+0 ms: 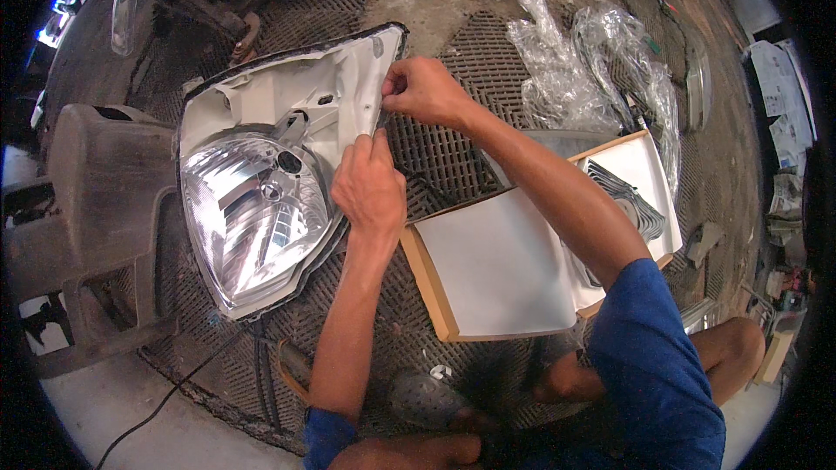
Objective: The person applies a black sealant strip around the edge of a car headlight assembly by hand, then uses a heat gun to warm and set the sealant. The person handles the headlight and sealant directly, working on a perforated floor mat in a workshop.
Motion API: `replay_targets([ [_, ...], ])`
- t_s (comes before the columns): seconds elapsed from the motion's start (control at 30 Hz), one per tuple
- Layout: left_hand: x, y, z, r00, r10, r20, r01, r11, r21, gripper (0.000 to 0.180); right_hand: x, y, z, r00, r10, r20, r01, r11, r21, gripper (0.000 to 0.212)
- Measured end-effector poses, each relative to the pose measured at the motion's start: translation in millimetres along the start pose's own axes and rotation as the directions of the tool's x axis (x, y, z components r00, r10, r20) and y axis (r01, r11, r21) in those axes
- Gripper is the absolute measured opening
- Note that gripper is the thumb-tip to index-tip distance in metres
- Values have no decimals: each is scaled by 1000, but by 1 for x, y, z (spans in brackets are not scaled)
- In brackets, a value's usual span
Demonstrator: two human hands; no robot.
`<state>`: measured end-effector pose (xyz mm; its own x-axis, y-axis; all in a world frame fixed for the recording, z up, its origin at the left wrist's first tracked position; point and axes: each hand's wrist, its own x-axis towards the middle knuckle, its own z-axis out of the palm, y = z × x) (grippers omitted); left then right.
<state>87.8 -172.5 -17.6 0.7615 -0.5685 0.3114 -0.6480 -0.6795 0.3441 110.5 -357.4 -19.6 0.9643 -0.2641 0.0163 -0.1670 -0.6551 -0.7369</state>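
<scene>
A car headlight (261,209) with its clear lens off lies in front of me, its shiny reflector at the lower left and its white housing (348,91) above. At the housing's right edge, my left hand (370,187) is closed with its fingertips against the rim. Just above it, my right hand (427,91) pinches at the same edge, thumb and fingers together. What lies between those fingertips is too small or hidden to make out. A dark strip (296,48) runs along the housing's top rim.
To the right lies an open shallow cardboard box (488,270) with a white inside and a coiled black-and-grey strip (627,200). Crumpled clear plastic (557,61) is at the far right. A large grey plastic part (113,183) stands left. Ribbed mats cover the floor.
</scene>
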Motion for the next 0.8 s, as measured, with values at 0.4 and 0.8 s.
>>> replay_targets([
  [0.4,16,14,-6,990,13,139,-36,986,162,35,4,18,-10,995,-49,86,49,999,12,24],
  [0.8,23,28,-2,947,-162,278,95,967,237,41,14,19,-11,990,-69,123,73,997,-25,20],
])
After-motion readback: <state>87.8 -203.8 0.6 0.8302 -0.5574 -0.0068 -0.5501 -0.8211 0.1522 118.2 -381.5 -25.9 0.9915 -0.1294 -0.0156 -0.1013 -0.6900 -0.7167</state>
